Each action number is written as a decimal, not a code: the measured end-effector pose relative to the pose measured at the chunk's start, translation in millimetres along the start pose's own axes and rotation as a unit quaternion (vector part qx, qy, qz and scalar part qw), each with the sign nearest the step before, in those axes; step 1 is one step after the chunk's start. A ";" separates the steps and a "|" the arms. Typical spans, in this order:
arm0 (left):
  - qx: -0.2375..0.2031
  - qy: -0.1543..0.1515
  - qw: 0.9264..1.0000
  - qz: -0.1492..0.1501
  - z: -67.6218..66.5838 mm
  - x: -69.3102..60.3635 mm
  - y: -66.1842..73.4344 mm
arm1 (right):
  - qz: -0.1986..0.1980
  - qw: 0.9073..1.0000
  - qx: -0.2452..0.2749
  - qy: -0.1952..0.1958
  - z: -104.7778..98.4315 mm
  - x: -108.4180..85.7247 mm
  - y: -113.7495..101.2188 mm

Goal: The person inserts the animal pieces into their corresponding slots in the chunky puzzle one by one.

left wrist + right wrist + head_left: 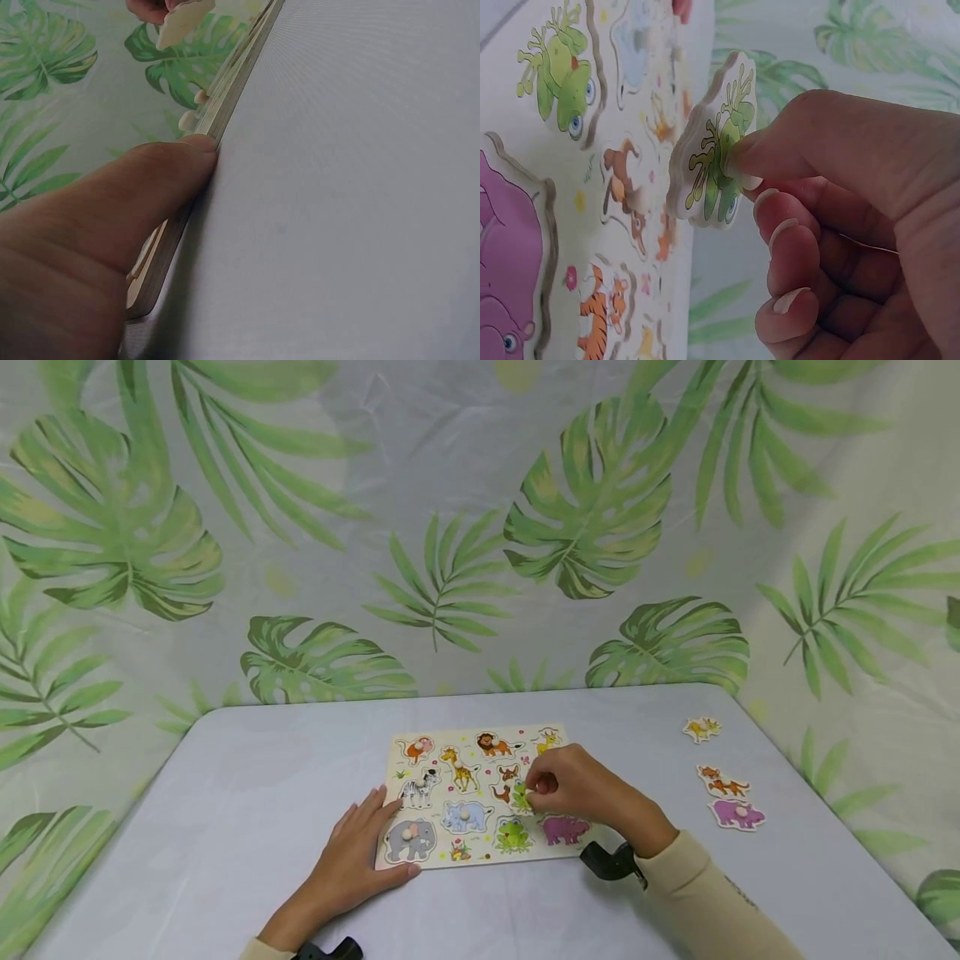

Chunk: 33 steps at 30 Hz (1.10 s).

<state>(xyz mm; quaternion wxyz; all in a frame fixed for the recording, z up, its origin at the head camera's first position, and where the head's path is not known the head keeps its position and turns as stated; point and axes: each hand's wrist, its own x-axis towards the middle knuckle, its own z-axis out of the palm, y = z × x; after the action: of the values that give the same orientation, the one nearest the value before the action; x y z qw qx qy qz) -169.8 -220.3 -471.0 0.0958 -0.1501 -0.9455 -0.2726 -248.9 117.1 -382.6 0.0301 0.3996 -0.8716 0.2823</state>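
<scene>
A wooden animal puzzle board (532, 857) lies on the table. My right hand (581, 785) pinches a frog puzzle piece (712, 150) by its knob, raised off the board. In the right wrist view the piece stands tilted, apart from the printed frog slot (559, 75). Fairly straight fingers of my left hand (352, 860) rest along the board's left side, and the thumb (169, 169) presses its near edge. Knobbed elephant (410, 841), zebra (418, 789) and giraffe (460, 770) pieces sit in the board. The hippo slot (564, 830) shows its printed picture without a knob.
To the board's right lie three loose pieces: a yellow spotted animal (702, 729) at the back, a tiger (723, 782), and a purple hippo (738, 814) close to the tiger. A leaf-patterned cloth (442, 585) hangs behind the white table (247, 793).
</scene>
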 end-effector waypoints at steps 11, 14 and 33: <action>0.007 0.003 1.000 0.006 1.7 -0.1 -2.7 | -0.028 1.000 0.005 -0.010 7.0 2.0 -3.6; 0.008 0.001 1.000 0.007 2.2 -0.1 -2.8 | -0.026 1.000 0.004 -0.015 8.9 0.8 -4.1; 0.002 -0.004 1.000 -0.004 1.3 0.0 -1.4 | -0.024 0.998 0.014 -0.059 27.2 1.3 -6.3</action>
<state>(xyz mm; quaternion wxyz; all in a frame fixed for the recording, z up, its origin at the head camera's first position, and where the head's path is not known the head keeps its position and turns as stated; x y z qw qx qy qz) -170.3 -220.7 -472.7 0.0911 -0.1470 -0.9470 -0.2706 -240.6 98.9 -402.1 -0.0204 0.4365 -0.8582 0.2692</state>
